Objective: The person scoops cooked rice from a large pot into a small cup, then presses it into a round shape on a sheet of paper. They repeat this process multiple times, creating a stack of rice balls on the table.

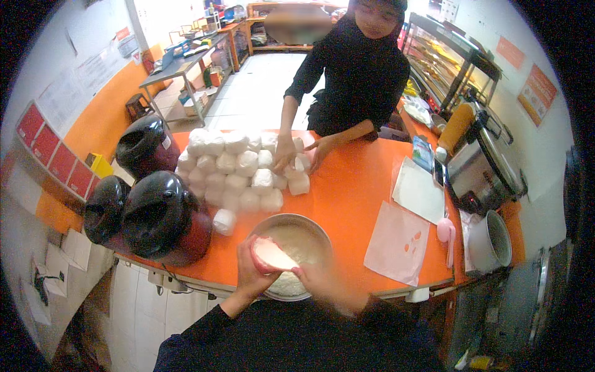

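A round metal bowl (320, 232) stands at the near edge of the orange table (348, 195), with pale, grainy food in it, perhaps rice. Over the bowl, my left hand (248, 274) holds a small pinkish-red container (269, 253) with pale contents by its left side. The fingers of my right hand (320, 281), which is blurred, grip the container's right edge. Beyond the bowl, many white wrapped bundles (235, 162) are stacked in rows, and one single bundle (225, 222) lies just left of the bowl.
Dark lidded containers (160, 214) crowd the left. Across the table, a person (360, 74) in black touches the bundles. On the right are white paper sheets (418, 190), a pink ladle (446, 232), a metal pot (492, 242) and a large cooker (483, 162).
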